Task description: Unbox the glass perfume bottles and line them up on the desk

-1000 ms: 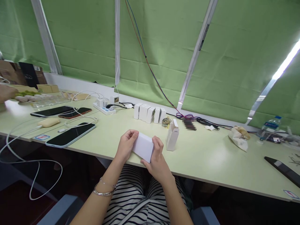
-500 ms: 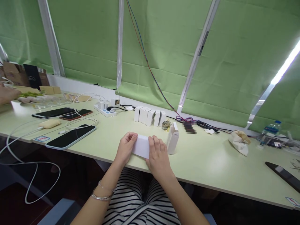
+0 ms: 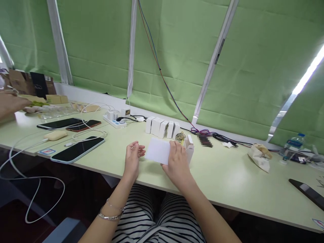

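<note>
My right hand [image 3: 179, 162] grips the right end of a plain white rectangular piece [image 3: 157, 150], fingers over its face and thumb at the lower edge. I cannot tell whether it is a card or one side of a box. Just left of it is my left hand [image 3: 133, 160], its fingers slightly curled and apart, holding nothing. Partly hidden behind my right hand stands an upright white box [image 3: 189, 150] with its top flap raised. Beyond it lies a small gold-coloured coiled item [image 3: 180, 136], too small to name.
A row of small white boxes [image 3: 162, 128] stands farther back, near a power strip [image 3: 115, 120]. Phones [image 3: 78, 149] and white cables lie to the left, where another person's hand [image 3: 11, 103] shows. A pale bag [image 3: 259, 157] and a dark tablet-like slab [image 3: 307, 193] lie right.
My left hand has let go of the white piece and moved slightly left, fingers opening. My right hand has shifted right and up with the piece, which now shows more of its face.
</note>
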Tool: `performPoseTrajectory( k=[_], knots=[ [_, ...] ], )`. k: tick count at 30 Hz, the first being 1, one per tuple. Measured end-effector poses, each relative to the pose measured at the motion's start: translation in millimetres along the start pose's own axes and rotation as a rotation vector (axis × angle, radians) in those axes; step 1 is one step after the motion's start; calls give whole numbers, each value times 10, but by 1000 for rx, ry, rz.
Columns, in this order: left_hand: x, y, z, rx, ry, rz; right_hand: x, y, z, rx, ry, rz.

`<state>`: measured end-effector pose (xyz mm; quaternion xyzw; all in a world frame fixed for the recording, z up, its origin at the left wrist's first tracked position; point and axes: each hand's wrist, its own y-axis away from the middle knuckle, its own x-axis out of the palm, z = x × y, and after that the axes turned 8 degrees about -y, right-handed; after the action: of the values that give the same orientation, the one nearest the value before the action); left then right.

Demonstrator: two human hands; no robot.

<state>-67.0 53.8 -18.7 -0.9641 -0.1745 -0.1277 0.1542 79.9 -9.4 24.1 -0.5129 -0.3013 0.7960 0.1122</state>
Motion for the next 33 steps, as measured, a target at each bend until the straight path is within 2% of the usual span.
performPoseTrajectory(
  k=[2,3,5,8,10,14,17,21,25,29,33],
  knots=[
    [47,1,2,28,-100,102,-149,-110,-75,-54,-142,16],
    [94,8,-8,43,-161,197,-230,-178,-114,-61,-215,40],
    [237,32,-50,75,-257,462,-400,-327,-195,-17,-365,117],
    [553,75,-136,160,-303,877,-627,-523,-331,139,-605,267],
    [788,87,-168,266,-302,1028,-719,-605,-420,213,-763,345],
    [1147,61,-120,393,-340,1085,-735,-653,-538,274,-1034,381],
    [1248,32,-40,407,-398,1080,-711,-651,-558,273,-1185,395],
    [1224,-4,42,378,-387,1094,-760,-670,-596,329,-1230,420],
    [1153,-43,88,293,-322,1085,-782,-675,-718,380,-1176,341],
    [1112,-65,131,283,-289,1096,-648,-602,-833,385,-1130,236],
    [1099,-71,190,272,-272,1087,-459,-524,-966,332,-1142,148]
  ],
)
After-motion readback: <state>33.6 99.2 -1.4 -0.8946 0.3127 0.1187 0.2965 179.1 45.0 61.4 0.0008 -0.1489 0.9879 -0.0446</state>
